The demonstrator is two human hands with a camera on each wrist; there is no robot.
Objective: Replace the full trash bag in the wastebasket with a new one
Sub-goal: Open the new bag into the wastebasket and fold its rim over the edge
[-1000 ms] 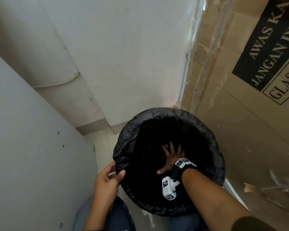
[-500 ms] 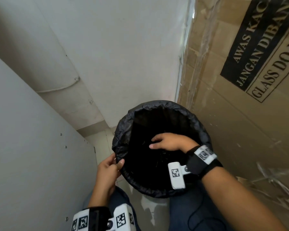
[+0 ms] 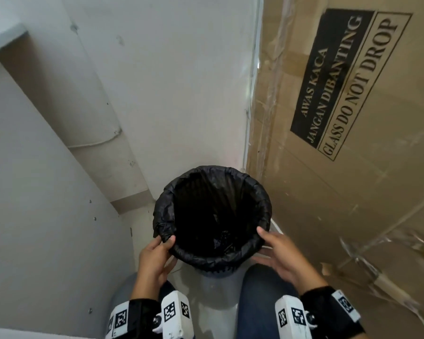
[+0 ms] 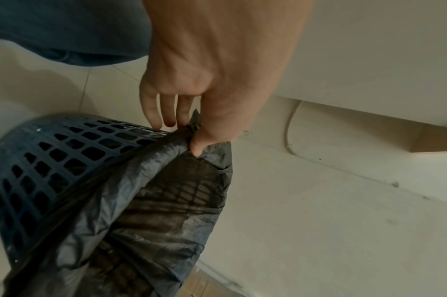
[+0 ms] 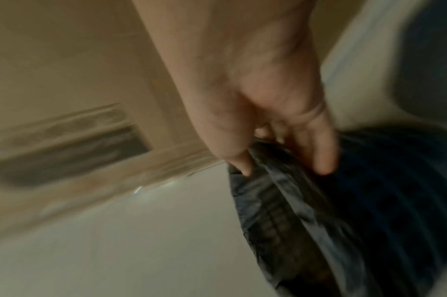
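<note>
At the near rim of the wastebasket, my left hand pinches a fold of the black trash bag between thumb and fingertips, the remaining fingers lying loose against the plastic. My right hand sits on the opposite side of the rim, thumb over the top edge and fingers curved down along the outside; whether it truly grips the bag or only rests there I cannot tell, since the right wrist view is smeared by blur.

I count two hands, one wastebasket, one bag. The bag lines the basket and is folded over the rim all the way round.

From the head view the basket is almost hidden under the bag's overhang. The left wrist view shows what that misses: a dark blue wall pierced with a grid of square holes, and the lattice shadowing through the thin film. The right wrist view adds only a blurred rim.

The basket stands on a pale tiled floor in a narrow corner, white walls behind and to the left, one large cardboard box printed "GLASS DO NOT DROP" close on the right. My knees in blue trousers frame the basket.
</note>
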